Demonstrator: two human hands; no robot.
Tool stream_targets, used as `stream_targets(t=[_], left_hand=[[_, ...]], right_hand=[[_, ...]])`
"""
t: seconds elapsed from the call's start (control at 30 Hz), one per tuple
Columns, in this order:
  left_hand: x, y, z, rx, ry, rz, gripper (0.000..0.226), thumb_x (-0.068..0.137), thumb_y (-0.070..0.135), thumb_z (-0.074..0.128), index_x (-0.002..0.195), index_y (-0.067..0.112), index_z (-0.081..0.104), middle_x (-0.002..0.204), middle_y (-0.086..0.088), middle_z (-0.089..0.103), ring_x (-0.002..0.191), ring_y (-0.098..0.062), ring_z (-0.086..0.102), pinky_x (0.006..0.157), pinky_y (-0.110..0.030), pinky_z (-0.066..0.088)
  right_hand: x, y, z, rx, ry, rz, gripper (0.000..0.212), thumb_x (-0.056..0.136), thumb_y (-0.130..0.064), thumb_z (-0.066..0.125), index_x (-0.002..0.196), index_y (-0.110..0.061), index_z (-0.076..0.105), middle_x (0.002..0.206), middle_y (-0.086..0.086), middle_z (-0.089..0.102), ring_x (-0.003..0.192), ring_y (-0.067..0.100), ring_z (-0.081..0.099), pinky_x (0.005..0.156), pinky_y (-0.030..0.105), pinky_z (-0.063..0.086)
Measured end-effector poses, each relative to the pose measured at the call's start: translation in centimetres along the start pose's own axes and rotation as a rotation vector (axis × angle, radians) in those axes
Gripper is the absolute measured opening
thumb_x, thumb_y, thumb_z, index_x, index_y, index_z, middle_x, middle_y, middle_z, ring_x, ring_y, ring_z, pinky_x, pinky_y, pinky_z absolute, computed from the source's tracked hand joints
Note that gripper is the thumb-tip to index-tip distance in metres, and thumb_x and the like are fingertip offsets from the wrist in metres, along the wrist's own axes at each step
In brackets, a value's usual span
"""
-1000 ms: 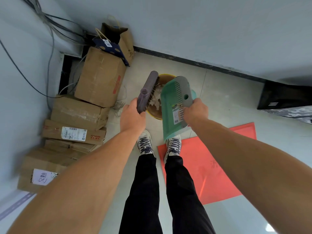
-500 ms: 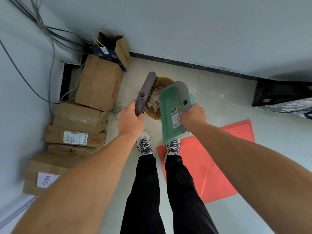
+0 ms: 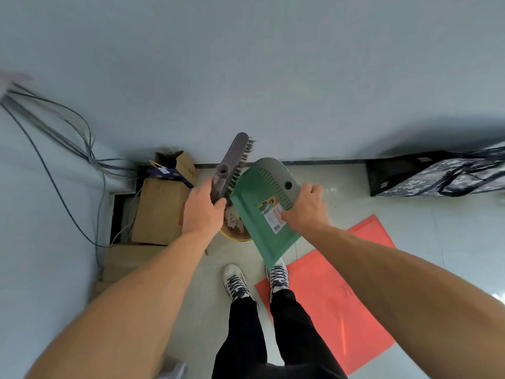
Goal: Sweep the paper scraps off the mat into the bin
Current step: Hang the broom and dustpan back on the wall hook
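Raised since half a second ago, brush (image 3: 233,162) and green dustpan (image 3: 259,214) now sit higher over the bin (image 3: 236,237). Nearest, the red mat (image 3: 328,296) lies on the floor under one shoe (image 3: 277,274). The left hand (image 3: 202,214) grips the brush handle and the right hand (image 3: 306,212) clamps the dustpan's edge. Paper scraps (image 3: 232,216) lie in the bin beneath them, near the wall.

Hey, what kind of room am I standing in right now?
Probably a storage corner or back room, perhaps of an office. Cardboard boxes are stacked against the wall, loose cables trail down it, and the bare tiled floor holds only a red mat and a small bin.
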State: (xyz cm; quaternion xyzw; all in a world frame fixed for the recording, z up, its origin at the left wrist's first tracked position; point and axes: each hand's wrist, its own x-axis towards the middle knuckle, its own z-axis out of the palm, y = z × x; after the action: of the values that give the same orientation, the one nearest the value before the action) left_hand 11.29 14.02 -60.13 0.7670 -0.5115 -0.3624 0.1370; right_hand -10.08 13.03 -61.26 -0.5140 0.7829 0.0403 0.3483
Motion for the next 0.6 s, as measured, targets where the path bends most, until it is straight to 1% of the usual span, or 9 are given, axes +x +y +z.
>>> stream_targets(t=[0.13,0.2,0.23,0.3,0.33,0.4,0.47,0.53,0.6], left_hand=[[0.4,4.2,-4.5,0.041,0.017,0.124,0.048,0.092,0.024,0.061,0.137,0.023,0.046,0.12,-0.009,0.056,0.11,-0.028,0.055,0.094,-0.037,0.043],[0.4,6.4,-7.0,0.073,0.028,0.201,0.05,0.092,0.025,0.061,0.14,0.023,0.044,0.121,-0.008,0.057,0.112,-0.026,0.054,0.094,-0.037,0.044],[0.4,7.6,-8.2,0.097,0.037,0.248,0.049,0.092,0.025,0.06,0.139,0.023,0.045,0.119,-0.008,0.057,0.109,-0.025,0.054,0.09,-0.035,0.043],[0.1,9.9,-10.8,0.144,0.063,0.345,0.045,0.092,0.025,0.06,0.135,0.023,0.048,0.113,-0.008,0.059,0.102,-0.025,0.055,0.082,-0.03,0.04],[0.0,11.1,-12.1,0.16,0.076,0.384,0.045,0.092,0.024,0.061,0.135,0.022,0.048,0.113,-0.008,0.059,0.101,-0.025,0.055,0.081,-0.029,0.039],[-0.2,13.4,-14.6,0.165,0.105,0.444,0.048,0.092,0.024,0.061,0.138,0.021,0.046,0.115,-0.007,0.059,0.102,-0.025,0.057,0.083,-0.029,0.041],[-0.4,15.8,-17.0,0.155,0.157,0.509,0.049,0.092,0.023,0.061,0.138,0.021,0.045,0.116,-0.007,0.06,0.103,-0.026,0.059,0.085,-0.031,0.044],[-0.6,18.3,-19.1,0.118,0.209,0.561,0.047,0.093,0.021,0.06,0.138,0.018,0.045,0.119,-0.007,0.062,0.103,-0.026,0.06,0.084,-0.029,0.044],[-1.0,20.5,-21.3,0.085,0.245,0.601,0.046,0.095,0.02,0.058,0.138,0.014,0.043,0.122,-0.008,0.062,0.105,-0.028,0.06,0.083,-0.028,0.041]], right_hand=[[-1.5,-1.1,-5.9,-0.118,0.042,-0.189,0.053,0.085,-0.015,0.07,0.125,-0.013,0.036,0.113,0.007,0.033,0.095,0.03,0.048,0.066,0.038,0.044],[-2.3,-1.9,-8.8,-0.17,0.089,-0.272,0.055,0.085,-0.016,0.068,0.129,-0.015,0.034,0.115,0.007,0.033,0.099,0.029,0.047,0.064,0.038,0.045],[-2.7,-2.4,-10.3,-0.178,0.116,-0.298,0.056,0.085,-0.016,0.068,0.129,-0.016,0.034,0.113,0.006,0.032,0.099,0.029,0.046,0.064,0.037,0.046],[-3.4,-3.2,-13.5,-0.172,0.16,-0.325,0.058,0.085,-0.019,0.068,0.132,-0.017,0.034,0.11,0.004,0.03,0.098,0.027,0.044,0.067,0.038,0.05],[-3.8,-3.6,-15.2,-0.167,0.182,-0.331,0.059,0.085,-0.021,0.068,0.133,-0.018,0.035,0.112,0.005,0.03,0.1,0.027,0.043,0.07,0.04,0.053],[-4.4,-4.3,-18.5,-0.168,0.227,-0.343,0.067,0.084,-0.021,0.068,0.14,-0.021,0.032,0.121,0.008,0.033,0.104,0.027,0.041,0.073,0.042,0.055],[-5.2,-5.3,-21.7,-0.186,0.268,-0.381,0.077,0.084,-0.021,0.068,0.147,-0.022,0.025,0.128,0.008,0.034,0.107,0.025,0.041,0.073,0.04,0.055],[-6.0,-6.4,-24.7,-0.202,0.31,-0.427,0.084,0.084,-0.022,0.069,0.152,-0.021,0.02,0.131,0.008,0.036,0.111,0.025,0.042,0.077,0.042,0.058],[-7.0,-7.3,-27.4,-0.183,0.358,-0.461,0.086,0.083,-0.022,0.07,0.153,-0.022,0.021,0.132,0.007,0.038,0.112,0.027,0.045,0.081,0.043,0.057]])
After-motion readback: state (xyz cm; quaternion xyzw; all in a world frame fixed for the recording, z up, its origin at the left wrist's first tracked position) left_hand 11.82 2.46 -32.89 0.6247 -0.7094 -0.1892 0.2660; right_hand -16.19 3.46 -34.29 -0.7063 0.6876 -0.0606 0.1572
